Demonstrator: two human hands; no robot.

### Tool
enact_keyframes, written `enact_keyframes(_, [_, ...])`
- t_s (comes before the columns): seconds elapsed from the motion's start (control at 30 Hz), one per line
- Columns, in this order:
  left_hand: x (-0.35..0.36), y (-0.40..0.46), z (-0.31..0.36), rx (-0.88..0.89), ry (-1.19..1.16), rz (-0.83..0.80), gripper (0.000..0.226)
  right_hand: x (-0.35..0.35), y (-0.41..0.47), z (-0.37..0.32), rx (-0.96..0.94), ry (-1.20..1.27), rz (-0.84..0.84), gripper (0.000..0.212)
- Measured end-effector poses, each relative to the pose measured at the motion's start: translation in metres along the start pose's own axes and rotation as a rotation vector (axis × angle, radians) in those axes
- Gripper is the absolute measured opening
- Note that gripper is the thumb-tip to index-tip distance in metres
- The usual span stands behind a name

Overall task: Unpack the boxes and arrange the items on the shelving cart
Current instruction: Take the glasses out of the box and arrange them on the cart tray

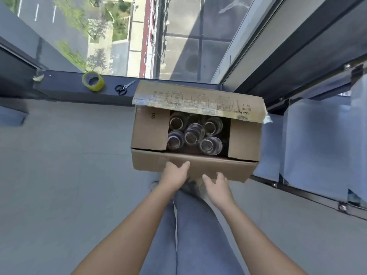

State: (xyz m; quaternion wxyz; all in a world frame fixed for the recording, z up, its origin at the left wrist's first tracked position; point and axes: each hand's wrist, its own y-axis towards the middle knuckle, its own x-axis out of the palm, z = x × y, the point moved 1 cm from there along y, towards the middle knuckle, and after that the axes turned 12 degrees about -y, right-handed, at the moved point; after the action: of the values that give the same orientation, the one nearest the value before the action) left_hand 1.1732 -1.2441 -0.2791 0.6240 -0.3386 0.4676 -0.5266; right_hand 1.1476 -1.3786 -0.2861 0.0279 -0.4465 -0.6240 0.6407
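Observation:
An open cardboard box (pixel 151 128) stands on the grey floor in front of me. Inside it stand several clear glass jars (pixel 193 133), mouths up. The far flap leans back against the window frame, and the two side flaps lie half over the opening. My left hand (pixel 174 175) holds the near flap (pixel 234 169) at its lower edge, thumb on top. My right hand (pixel 216 185) holds the same flap just to the right. The fingers of both hands are mostly hidden. The shelving cart (pixel 309 197), black-framed with pale blue shelves, stands right of the box.
On the dark window sill behind the box lie a yellow-green tape roll (pixel 93 81) and black-handled scissors (pixel 123 88). A floor-to-ceiling window (pixel 178 36) is directly ahead. My legs in blue jeans (pixel 190 225) are below my arms. Grey floor (pixel 69 155) stretches to the left.

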Motion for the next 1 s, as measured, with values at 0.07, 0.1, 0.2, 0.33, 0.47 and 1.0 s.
enact_keyframes(0.07, [0.002,0.015,-0.003,-0.183,-0.469,0.015,0.071,0.008,0.011,-0.004,0.090,0.295,-0.006,0.073])
enact_keyframes(0.1, [0.003,0.023,-0.002,-0.243,-0.623,0.015,0.070,0.009,0.018,-0.009,0.161,0.486,-0.008,0.075])
enact_keyframes(0.2, [0.010,0.045,0.006,-0.279,-0.880,0.026,0.053,0.006,0.040,-0.026,0.343,1.064,-0.021,0.063])
enact_keyframes(0.33, [0.020,0.052,0.011,-0.269,-1.105,0.026,0.037,-0.001,0.055,-0.037,0.436,1.249,-0.027,0.039])
enact_keyframes(0.47, [0.019,0.045,-0.005,-0.185,-0.974,0.023,0.044,-0.005,0.046,-0.037,0.418,1.140,-0.055,0.033])
enact_keyframes(1.0, [0.012,0.037,0.047,0.514,1.294,0.022,0.044,-0.054,0.054,-0.045,-0.443,-0.845,0.178,0.049])
